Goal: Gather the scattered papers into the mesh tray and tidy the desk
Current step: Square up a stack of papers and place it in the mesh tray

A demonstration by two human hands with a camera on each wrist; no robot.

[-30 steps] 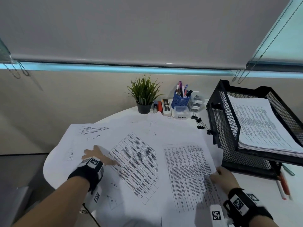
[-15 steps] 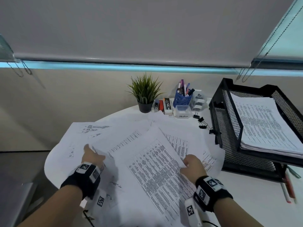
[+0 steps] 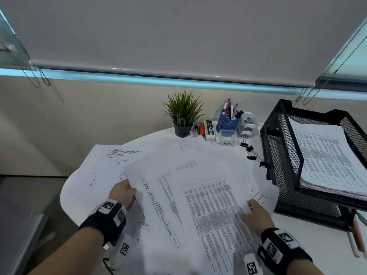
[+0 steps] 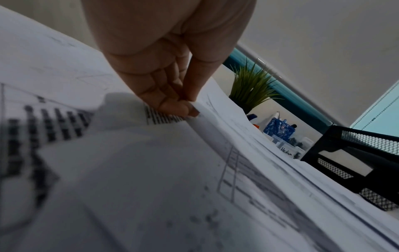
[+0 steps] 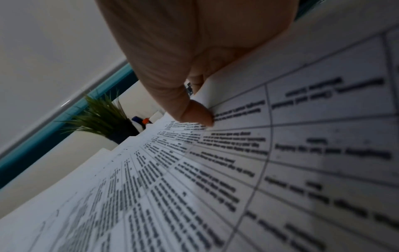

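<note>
Several printed white papers (image 3: 190,187) overlap in a loose heap on the round white table (image 3: 309,233). My left hand (image 3: 124,192) pinches the left edge of the heap between thumb and fingers (image 4: 172,105). My right hand (image 3: 256,215) holds the right side of the top sheets, thumb (image 5: 194,110) on the print and fingers underneath. The black mesh tray (image 3: 282,155) stands at the right, with a thick paper stack (image 3: 327,159) in its upper tier. Loose sheets (image 3: 103,165) still lie at the far left.
At the back stand a potted plant (image 3: 183,116), a blue pen cup (image 3: 227,122), a small clear box (image 3: 227,137) and boxes of staples. Black binder clips (image 3: 251,152) lie beside the tray. Pens (image 3: 355,243) lie at the right under the tray.
Both hands have drawn the spread sheets together toward the middle. The right hand slid a sheet left over the others, then moved back right, and the papers now overlap in one heap.
</note>
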